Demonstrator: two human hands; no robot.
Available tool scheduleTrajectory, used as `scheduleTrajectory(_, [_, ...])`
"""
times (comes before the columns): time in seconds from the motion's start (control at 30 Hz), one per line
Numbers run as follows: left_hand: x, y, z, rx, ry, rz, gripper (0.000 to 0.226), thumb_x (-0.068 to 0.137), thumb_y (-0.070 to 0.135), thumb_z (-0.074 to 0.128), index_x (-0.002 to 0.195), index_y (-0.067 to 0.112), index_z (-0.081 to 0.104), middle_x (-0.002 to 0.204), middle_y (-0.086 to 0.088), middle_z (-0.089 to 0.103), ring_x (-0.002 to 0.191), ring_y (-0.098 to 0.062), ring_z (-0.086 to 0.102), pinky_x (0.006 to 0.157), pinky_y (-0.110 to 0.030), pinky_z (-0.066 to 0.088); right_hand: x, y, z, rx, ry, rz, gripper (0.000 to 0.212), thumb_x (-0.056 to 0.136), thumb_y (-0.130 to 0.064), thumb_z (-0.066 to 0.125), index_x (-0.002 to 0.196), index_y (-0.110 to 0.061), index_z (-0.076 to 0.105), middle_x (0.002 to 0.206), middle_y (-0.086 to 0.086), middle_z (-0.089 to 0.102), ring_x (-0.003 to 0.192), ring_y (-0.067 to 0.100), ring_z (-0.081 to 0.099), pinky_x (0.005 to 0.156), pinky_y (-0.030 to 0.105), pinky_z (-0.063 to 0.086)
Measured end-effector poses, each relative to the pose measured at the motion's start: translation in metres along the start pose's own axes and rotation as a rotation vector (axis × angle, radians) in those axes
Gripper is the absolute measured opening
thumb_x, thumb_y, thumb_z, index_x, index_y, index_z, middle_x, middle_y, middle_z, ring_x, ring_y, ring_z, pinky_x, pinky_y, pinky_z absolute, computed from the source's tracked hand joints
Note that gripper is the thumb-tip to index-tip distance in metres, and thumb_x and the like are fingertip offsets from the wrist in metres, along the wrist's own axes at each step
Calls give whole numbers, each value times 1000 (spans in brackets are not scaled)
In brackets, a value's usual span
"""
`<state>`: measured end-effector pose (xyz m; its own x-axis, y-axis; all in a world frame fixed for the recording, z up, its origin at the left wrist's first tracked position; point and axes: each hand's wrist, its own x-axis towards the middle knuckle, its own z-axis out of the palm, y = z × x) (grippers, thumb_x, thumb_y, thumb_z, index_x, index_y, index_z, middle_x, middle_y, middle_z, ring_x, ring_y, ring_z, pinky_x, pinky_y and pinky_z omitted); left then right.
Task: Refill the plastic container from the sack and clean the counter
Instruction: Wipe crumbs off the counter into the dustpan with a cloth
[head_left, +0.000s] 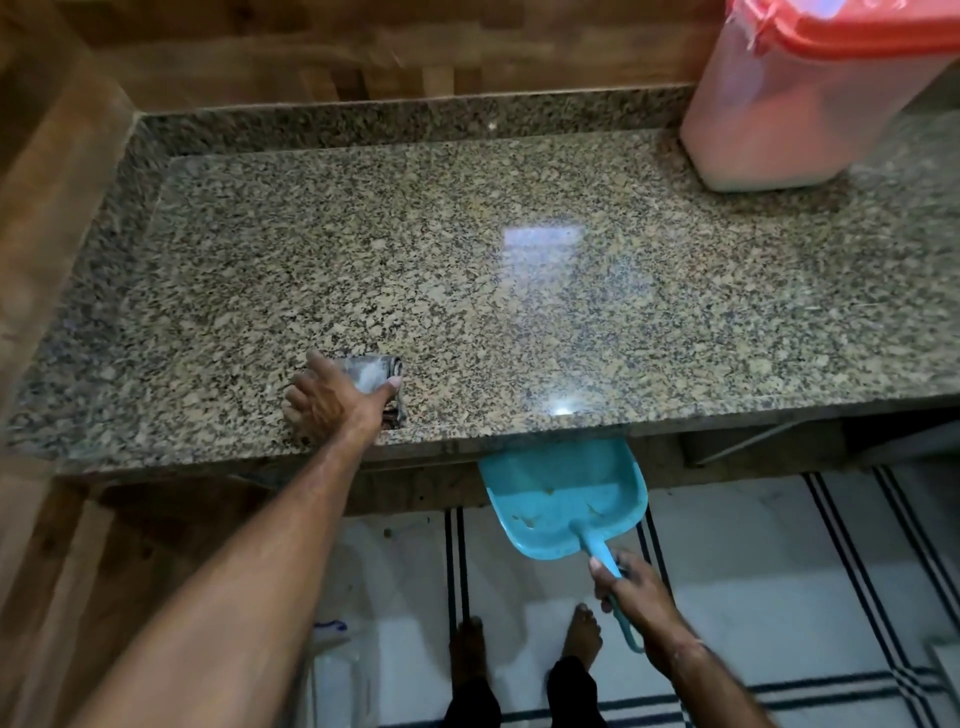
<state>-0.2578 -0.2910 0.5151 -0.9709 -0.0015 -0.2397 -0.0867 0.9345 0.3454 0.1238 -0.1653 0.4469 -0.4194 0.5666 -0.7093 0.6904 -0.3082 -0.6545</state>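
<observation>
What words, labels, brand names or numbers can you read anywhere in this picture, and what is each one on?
No text can be read in this view.
The blue mark on the white sack on the floor is too blurred to read.
No label shows on the plastic container.
No marking shows on the dustpan held by the right hand.

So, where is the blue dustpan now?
In the head view the dustpan is low and right of centre, its front lip under the front edge of the counter. The right hand holds its handle; the cloth lies to its left.
</observation>
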Motion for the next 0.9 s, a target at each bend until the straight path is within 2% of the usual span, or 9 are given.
scheduleTrajectory(0.1, [1, 7, -11, -186, -157, -57, 69, 74, 59, 84, 115, 15, 50, 95, -6, 65, 79, -24, 62, 70, -35, 53, -6, 0, 4, 23, 20, 16, 13, 101, -24, 63, 104, -12, 67, 82, 7, 63, 72, 17, 58, 62, 25, 50])
scheduleTrajectory(0.17, [-1, 16, -17, -350, -249, -41, 48, 84, 44, 81, 109, 8, 62, 82, -5, 66, 61, -17, 57, 50, -27, 44, -10, -2, 5, 39, 24, 18, 13, 101, -23, 63, 103, -10, 66, 81, 8, 62, 71, 17, 57, 61, 24, 49])
scheduleTrajectory(0.33, [-20, 48, -34, -779, -490, -127, 24, 93, 33, 73, 98, 10, 65, 84, -6, 70, 66, -16, 63, 53, -27, 46, -18, -8, -2, 75, 45, -5, 12, 101, -22, 63, 99, -10, 65, 77, 7, 62, 70, 18, 56, 65, 30, 48])
scheduleTrajectory(0.43, [-36, 69, -34, -859, -728, -200, 27, 100, 24, 65, 76, 14, 58, 54, 1, 65, 39, -10, 57, 37, -21, 44, -23, -11, -13, 118, 74, -24, 11, 101, -21, 63, 97, -11, 65, 77, 6, 60, 69, 16, 55, 63, 26, 47])
scheduleTrajectory(0.5, [-40, 80, -24, -868, -751, -194, 26, 99, 22, 67, 75, 16, 59, 44, 4, 62, 31, -8, 55, 31, -17, 40, -26, -12, -20, 140, 84, -21, 10, 101, -22, 63, 100, -13, 65, 77, 5, 60, 69, 16, 55, 61, 24, 47])
scheduleTrajectory(0.67, [-64, 123, 8, -964, -720, -156, 18, 96, 19, 71, 110, 9, 65, 70, -5, 71, 39, -15, 66, 34, -27, 50, -26, 3, -56, 205, 148, 0, 12, 101, -21, 62, 105, -10, 65, 74, 5, 59, 66, 16, 53, 60, 27, 46])
scheduleTrajectory(0.8, [-90, 155, 34, -1020, -731, -154, 15, 101, 15, 63, 87, 11, 57, 53, 1, 68, 37, -9, 63, 33, -22, 48, -16, 19, -89, 219, 170, 29, 14, 101, -19, 61, 106, -7, 65, 74, 4, 56, 64, 13, 51, 58, 23, 45])
scheduleTrajectory(0.87, [-103, 162, 45, -988, -650, -113, 19, 97, 17, 70, 107, 8, 57, 85, -8, 75, 58, -13, 73, 47, -29, 59, -8, 23, -103, 223, 172, 24, 15, 101, -19, 61, 106, -6, 66, 74, 4, 55, 65, 13, 51, 59, 24, 45])
scheduleTrajectory(0.9, [-108, 161, 52, -845, -557, -45, 37, 92, 20, 76, 121, 11, 53, 109, -13, 70, 79, -20, 75, 60, -37, 63, -5, 24, -109, 227, 171, 22, 14, 101, -19, 61, 105, -7, 66, 74, 4, 55, 65, 14, 51, 60, 25, 45])
